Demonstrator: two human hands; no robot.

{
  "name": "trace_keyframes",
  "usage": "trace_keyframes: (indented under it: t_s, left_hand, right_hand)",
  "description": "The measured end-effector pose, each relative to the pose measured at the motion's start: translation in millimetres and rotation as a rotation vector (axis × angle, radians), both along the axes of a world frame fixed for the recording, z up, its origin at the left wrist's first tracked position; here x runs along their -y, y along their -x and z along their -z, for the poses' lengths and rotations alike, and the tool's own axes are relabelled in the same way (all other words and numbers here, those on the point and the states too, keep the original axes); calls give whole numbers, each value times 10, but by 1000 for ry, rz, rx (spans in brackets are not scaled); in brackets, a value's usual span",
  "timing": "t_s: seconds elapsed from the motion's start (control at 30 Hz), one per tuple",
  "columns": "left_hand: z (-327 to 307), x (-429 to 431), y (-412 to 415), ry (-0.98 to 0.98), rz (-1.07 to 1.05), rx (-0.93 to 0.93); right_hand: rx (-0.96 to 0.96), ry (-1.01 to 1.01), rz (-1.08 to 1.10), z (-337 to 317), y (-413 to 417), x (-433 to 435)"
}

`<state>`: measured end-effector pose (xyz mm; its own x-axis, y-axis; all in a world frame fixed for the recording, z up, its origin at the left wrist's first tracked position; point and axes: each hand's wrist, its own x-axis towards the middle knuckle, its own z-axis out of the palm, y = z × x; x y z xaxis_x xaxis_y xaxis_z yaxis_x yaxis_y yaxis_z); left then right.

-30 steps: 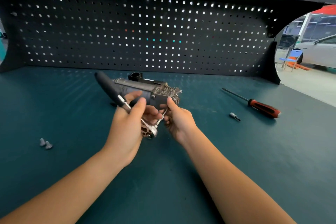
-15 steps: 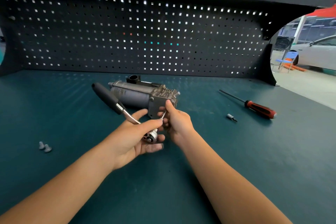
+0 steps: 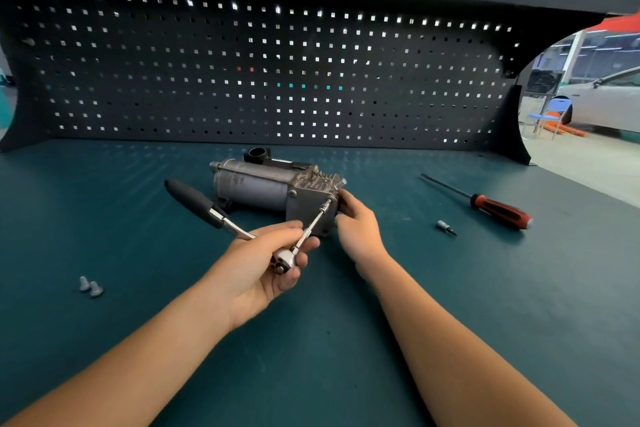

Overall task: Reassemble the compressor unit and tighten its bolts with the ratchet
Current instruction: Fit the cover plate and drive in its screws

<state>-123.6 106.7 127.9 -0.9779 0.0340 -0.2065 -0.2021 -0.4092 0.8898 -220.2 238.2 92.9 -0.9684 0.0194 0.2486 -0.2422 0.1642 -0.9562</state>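
The grey metal compressor unit (image 3: pixel 263 185) lies on its side on the teal bench, its finned head pointing right. My left hand (image 3: pixel 263 270) grips the ratchet (image 3: pixel 284 260) at its round head. The ratchet's black handle (image 3: pixel 190 199) sticks out to the upper left. A thin extension bar (image 3: pixel 313 224) runs from the ratchet head up to a bolt on the unit's near end plate. My right hand (image 3: pixel 358 229) holds the right end of the unit, fingers curled round its edge.
Two loose grey bolts (image 3: pixel 89 286) lie at the left. A red-and-black screwdriver (image 3: pixel 491 206) and a small socket bit (image 3: pixel 446 228) lie to the right. A black pegboard (image 3: pixel 263 73) walls off the back; the bench's right edge opens onto a workshop floor.
The ratchet's extension now reaches the bolt on the end plate. My left hand dropped lower and rolled palm up under the ratchet head. My right hand shifted to the unit's right edge.
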Motion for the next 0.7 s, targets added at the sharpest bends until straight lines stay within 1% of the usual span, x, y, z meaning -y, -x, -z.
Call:
trace_keyframes:
  t_s: [0.1, 0.2, 0.33, 0.57, 0.7]
  left_hand:
    - [-12, -2, 6, 192, -30, -65]
    - [-37, 2, -18, 395, 13, -153]
    - [-113, 72, -70, 500, 65, -242]
    - [-143, 154, -91, 779, 96, -353]
    - [-129, 139, -94, 1006, 122, -404]
  right_hand:
    - [-10, 89, -32, -45, 1, -41]
    - [-18, 64, -44, -55, -24, -38]
    - [-23, 36, -58, -22, -64, -41]
    - [-39, 38, 28, -11, -54, -16]
    - [-47, 35, 29, -13, -32, -34]
